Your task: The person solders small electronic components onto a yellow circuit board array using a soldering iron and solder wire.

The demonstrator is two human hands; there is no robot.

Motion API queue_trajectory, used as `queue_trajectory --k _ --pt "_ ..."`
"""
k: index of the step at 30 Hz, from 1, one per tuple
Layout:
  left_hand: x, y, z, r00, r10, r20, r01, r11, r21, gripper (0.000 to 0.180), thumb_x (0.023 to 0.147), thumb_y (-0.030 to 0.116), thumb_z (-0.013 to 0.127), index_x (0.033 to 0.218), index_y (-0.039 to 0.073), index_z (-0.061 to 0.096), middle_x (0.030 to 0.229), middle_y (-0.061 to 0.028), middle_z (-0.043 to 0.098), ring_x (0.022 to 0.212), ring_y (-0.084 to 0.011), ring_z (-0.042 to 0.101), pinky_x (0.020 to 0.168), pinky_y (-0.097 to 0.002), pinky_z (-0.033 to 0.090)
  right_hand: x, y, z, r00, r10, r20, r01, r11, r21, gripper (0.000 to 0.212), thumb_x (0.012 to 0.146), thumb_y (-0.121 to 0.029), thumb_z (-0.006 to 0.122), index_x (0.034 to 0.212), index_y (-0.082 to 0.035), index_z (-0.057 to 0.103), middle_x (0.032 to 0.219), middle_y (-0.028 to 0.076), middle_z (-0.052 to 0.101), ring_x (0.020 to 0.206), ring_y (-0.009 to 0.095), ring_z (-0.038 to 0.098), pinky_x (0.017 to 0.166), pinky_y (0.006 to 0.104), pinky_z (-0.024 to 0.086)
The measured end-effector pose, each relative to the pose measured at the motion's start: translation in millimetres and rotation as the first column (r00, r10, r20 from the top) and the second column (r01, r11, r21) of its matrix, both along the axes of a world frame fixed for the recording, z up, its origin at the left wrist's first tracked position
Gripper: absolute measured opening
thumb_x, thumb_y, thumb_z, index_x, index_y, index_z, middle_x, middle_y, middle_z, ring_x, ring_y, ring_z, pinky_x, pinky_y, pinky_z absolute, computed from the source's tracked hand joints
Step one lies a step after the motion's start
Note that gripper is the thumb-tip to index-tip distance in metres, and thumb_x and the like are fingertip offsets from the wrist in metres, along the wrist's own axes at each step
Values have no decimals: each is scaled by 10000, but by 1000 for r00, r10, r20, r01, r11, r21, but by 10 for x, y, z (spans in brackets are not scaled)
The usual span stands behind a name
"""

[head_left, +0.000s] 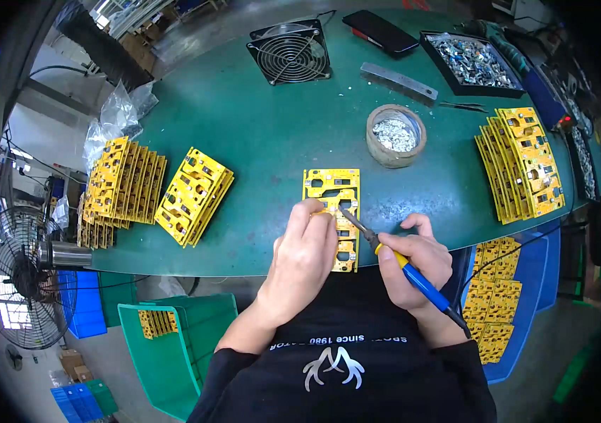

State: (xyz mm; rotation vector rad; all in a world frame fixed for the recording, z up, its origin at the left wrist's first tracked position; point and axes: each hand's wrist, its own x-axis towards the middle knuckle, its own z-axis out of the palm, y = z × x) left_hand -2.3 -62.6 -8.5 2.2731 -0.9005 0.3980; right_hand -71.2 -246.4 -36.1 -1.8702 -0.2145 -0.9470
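A yellow circuit board panel (348,246) with cut-out holes lies on the green table in front of me. My right hand (417,263) is closed round a soldering iron (419,279) with a blue and yellow handle. The iron's tip points at the upper middle of the panel, close to my left fingers. My left hand (300,248) rests at the panel's left side, its fingers pinched together over the board. Whatever those fingertips hold is too small and hidden to make out.
Stacks of yellow panels stand at the left (125,182), nearer left (195,197) and right (523,166). Beyond the work are a round pot (397,136), a metal bar (399,84), tweezers (464,107), a small fan (290,54) and a parts tray (473,63). A blue bin (519,317) sits lower right.
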Motion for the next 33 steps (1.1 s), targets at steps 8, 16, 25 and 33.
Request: queue_trajectory --k 8,16,25,33 --pt "-3 -29 5 1000 8 -16 -8 1000 25 123 929 -37 697 1025 -46 621 1162 -202 609 860 -419 705 642 -482 623 -30 -12 36 996 49 -79 -49 999 0 117 834 31 740 949 36 764 799 136 769 645 239 710 872 481 547" --pt "1 -29 -12 1000 -2 -19 3 1000 14 130 913 -51 704 1015 -46 624 1145 -194 621 856 -402 710 670 -468 620 -16 1 35 995 62 -72 -61 998 17 114 829 25 747 941 39 765 808 144 771 655 236 715 874 479 547" --pt "-22 13 15 999 23 47 -22 1000 -20 164 893 -46 741 1036 -23 665 1086 -145 677 830 -325 727 657 -405 623 -28 -65 41 999 18 -27 -17 999 40 144 828 15 771 972 15 768 751 93 756 587 191 687 862 449 548" --pt "-161 124 23 994 104 32 -102 992 -75 123 893 -45 771 993 3 719 1046 -122 733 764 -251 717 634 -328 573 2 -215 37 998 -68 10 67 996 60 126 865 29 732 987 47 761 794 126 760 628 202 686 904 474 544"
